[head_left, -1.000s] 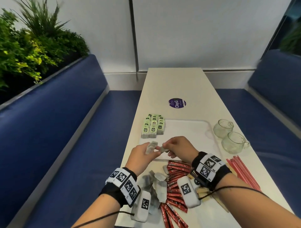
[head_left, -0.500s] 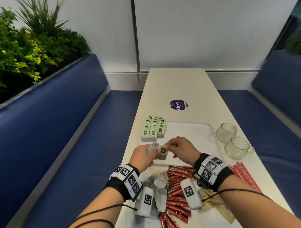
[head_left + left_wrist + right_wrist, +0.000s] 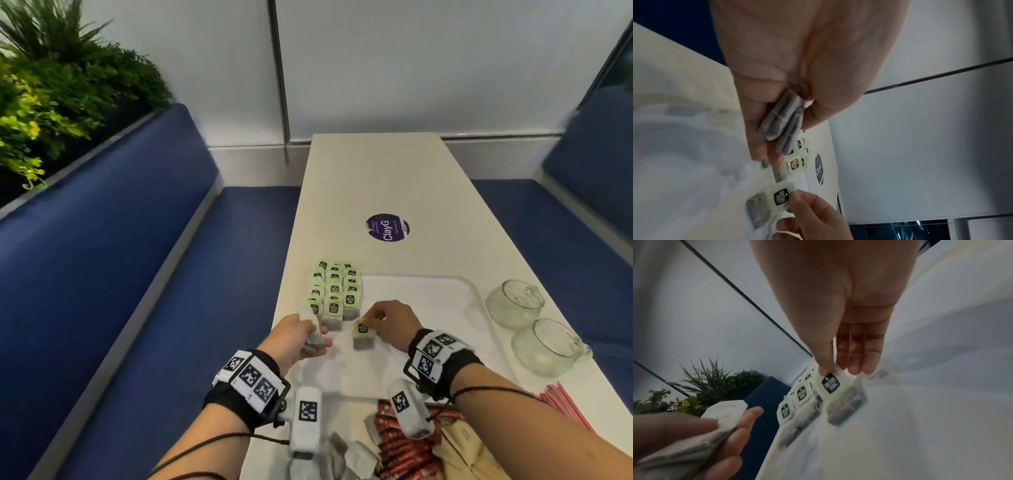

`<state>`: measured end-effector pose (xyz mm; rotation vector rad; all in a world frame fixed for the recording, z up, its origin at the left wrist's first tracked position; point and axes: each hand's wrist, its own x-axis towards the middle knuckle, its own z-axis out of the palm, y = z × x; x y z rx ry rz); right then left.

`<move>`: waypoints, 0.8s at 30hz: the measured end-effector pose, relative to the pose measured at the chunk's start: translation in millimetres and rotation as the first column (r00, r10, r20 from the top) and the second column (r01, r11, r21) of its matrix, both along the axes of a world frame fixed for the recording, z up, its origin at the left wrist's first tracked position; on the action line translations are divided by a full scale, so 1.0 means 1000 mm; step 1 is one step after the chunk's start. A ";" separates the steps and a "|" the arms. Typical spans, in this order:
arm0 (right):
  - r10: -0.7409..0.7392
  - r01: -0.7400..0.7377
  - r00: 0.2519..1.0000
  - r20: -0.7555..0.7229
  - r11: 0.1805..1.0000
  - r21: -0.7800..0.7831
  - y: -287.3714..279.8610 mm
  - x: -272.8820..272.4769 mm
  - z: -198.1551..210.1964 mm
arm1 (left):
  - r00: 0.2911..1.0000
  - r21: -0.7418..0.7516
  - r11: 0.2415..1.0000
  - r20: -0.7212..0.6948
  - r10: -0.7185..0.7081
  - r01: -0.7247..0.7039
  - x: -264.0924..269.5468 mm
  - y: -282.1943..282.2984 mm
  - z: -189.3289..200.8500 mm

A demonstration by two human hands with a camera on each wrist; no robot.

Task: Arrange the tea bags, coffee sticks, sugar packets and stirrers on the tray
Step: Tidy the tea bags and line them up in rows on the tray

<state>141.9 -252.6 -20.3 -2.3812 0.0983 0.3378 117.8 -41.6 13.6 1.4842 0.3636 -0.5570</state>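
Observation:
A white tray lies on the table. Rows of green-tagged tea bags sit along its left side. My right hand pinches the green tag of one tea bag, whose pouch lies on the tray just right of the nearest row; the tea bag shows between thumb and forefinger in the right wrist view. My left hand grips a small bundle of tea bags at the tray's left edge. Red coffee sticks, loose tea bags and red stirrers lie near me.
Two glass cups stand right of the tray. Brown sugar packets lie beside the coffee sticks. A purple round sticker sits farther up the table. Blue benches flank both sides, with plants at the far left.
My hands have parted. The right hand carried one tea bag forward and down onto the tray next to the rows. The left hand kept the bundle and drifted left.

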 end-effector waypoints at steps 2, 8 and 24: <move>-0.024 0.024 0.999 0.024 0.999 0.030 0.000 0.012 -0.003 | 1.000 0.011 1.000 0.012 -0.006 0.005 0.006 0.001 -0.005; -0.025 0.019 0.997 0.067 0.996 0.093 0.009 0.031 -0.008 | 0.996 -0.016 0.998 0.061 0.061 -0.060 0.023 0.008 -0.015; -0.132 0.096 0.980 0.152 0.970 0.225 0.017 0.018 0.005 | 0.979 -0.022 0.998 0.194 0.058 -0.055 0.003 0.001 -0.009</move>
